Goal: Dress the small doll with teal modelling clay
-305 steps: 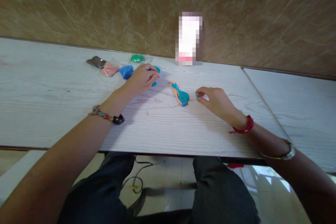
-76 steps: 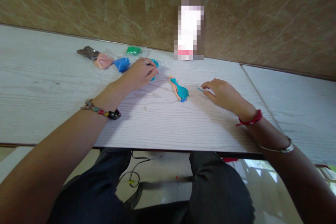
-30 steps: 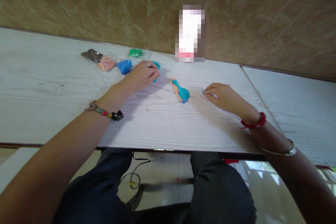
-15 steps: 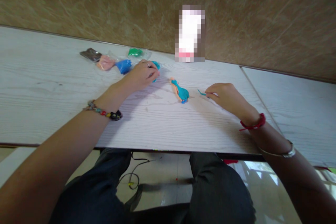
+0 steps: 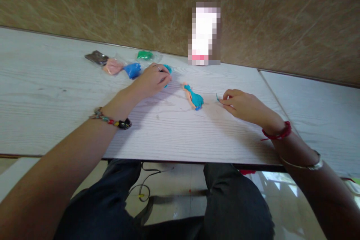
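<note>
Between the thumb and fingertips of my right hand (image 5: 243, 108) is a thin teal strip of modelling clay (image 5: 217, 98), its free end pointing up and away. My left hand (image 5: 156, 79) rests at the back of the table with its fingers curled together; what they hold, if anything, is hidden. Teal clay (image 5: 168, 68) shows just behind those fingers, partly covered. A small clay figure (image 5: 196, 99) lies flat between the two hands, touched by neither. It has a teal dress shape over peach clay, with a bit of blue at its lower end.
Bags of brown (image 5: 97, 57), peach (image 5: 113, 66), blue (image 5: 132, 70) and green clay (image 5: 144, 55) lie left of my left hand on the white table (image 5: 157, 131). A pixelated bright upright object (image 5: 204, 32) leans at the brown wall (image 5: 112, 7). A cable (image 5: 147, 187) lies on the floor.
The strip in my right hand was a small teal piece earlier and is now long and thin. Lately it swings more upright as the right hand shifts slightly right. My left hand stays put.
</note>
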`<control>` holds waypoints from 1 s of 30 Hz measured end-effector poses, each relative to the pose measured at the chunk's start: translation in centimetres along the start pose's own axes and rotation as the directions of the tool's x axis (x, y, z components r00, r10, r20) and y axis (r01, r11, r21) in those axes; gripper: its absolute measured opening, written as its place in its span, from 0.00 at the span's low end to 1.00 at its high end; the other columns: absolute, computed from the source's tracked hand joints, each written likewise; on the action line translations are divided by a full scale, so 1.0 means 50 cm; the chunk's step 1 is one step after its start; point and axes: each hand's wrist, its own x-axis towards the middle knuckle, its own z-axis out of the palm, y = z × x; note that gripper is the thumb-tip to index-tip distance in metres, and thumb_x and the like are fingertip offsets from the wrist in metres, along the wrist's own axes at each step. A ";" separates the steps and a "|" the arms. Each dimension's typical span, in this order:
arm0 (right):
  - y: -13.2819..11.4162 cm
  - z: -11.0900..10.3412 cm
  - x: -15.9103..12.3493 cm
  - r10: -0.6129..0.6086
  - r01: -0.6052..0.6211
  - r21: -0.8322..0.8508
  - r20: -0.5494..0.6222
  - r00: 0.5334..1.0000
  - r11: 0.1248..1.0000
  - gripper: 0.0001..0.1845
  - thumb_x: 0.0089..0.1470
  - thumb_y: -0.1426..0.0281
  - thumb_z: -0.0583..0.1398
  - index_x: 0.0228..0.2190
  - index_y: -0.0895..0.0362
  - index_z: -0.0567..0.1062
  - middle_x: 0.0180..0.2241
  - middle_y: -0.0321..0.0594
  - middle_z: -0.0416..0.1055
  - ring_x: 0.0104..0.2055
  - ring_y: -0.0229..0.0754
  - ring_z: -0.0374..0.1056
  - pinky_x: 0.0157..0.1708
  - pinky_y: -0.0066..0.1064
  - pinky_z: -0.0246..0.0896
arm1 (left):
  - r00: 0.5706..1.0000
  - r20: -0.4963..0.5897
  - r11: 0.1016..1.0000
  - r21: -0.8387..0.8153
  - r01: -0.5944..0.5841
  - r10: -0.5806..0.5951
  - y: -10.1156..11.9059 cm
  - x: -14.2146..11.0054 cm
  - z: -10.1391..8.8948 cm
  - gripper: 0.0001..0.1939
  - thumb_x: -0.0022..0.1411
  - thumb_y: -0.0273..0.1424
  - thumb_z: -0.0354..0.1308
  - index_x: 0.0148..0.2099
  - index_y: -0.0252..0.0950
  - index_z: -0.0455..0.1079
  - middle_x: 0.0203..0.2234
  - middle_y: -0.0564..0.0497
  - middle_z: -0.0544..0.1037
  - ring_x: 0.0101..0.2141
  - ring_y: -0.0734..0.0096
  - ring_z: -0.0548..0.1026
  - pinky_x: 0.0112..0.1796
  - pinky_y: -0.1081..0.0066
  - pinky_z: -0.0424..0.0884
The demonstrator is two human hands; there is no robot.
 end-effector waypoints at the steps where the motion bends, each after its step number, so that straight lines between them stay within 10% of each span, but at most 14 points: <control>1: 0.001 0.000 0.000 -0.007 0.007 -0.002 0.002 1.000 1.000 0.16 0.58 0.70 0.49 0.32 0.57 0.77 0.39 0.44 0.71 0.37 0.41 0.66 0.32 0.30 0.59 | 1.000 -0.012 1.000 0.012 0.008 -0.008 0.003 -0.001 -0.004 0.20 0.62 0.38 0.40 0.30 0.36 0.70 0.34 0.46 0.72 0.39 0.63 0.68 0.46 0.60 0.62; 8: 0.018 0.009 0.007 -0.045 0.042 0.161 0.016 0.999 0.986 0.15 0.56 0.73 0.51 0.33 0.59 0.77 0.38 0.44 0.71 0.36 0.39 0.68 0.35 0.29 0.60 | 0.991 -0.109 0.995 0.078 -0.068 0.076 0.136 0.004 -0.032 0.17 0.64 0.36 0.42 0.41 0.36 0.71 0.43 0.44 0.70 0.47 0.60 0.64 0.47 0.59 0.60; 14: 0.026 0.016 0.018 -0.058 0.059 0.188 -0.009 0.998 0.980 0.14 0.54 0.77 0.52 0.33 0.59 0.77 0.36 0.45 0.72 0.37 0.40 0.68 0.38 0.30 0.62 | 0.975 0.083 0.973 0.090 -0.212 0.205 0.279 0.046 0.016 0.14 0.62 0.35 0.48 0.47 0.39 0.69 0.49 0.42 0.67 0.52 0.54 0.60 0.43 0.56 0.63; 30: 0.035 0.076 -0.025 -0.059 0.147 0.209 -0.379 0.924 0.967 0.13 0.54 0.76 0.53 0.37 0.60 0.76 0.36 0.47 0.72 0.38 0.43 0.68 0.39 0.34 0.67 | 0.976 0.165 0.965 0.195 -0.176 0.144 0.305 0.037 0.044 0.15 0.64 0.37 0.47 0.47 0.35 0.67 0.52 0.43 0.65 0.54 0.53 0.59 0.44 0.56 0.63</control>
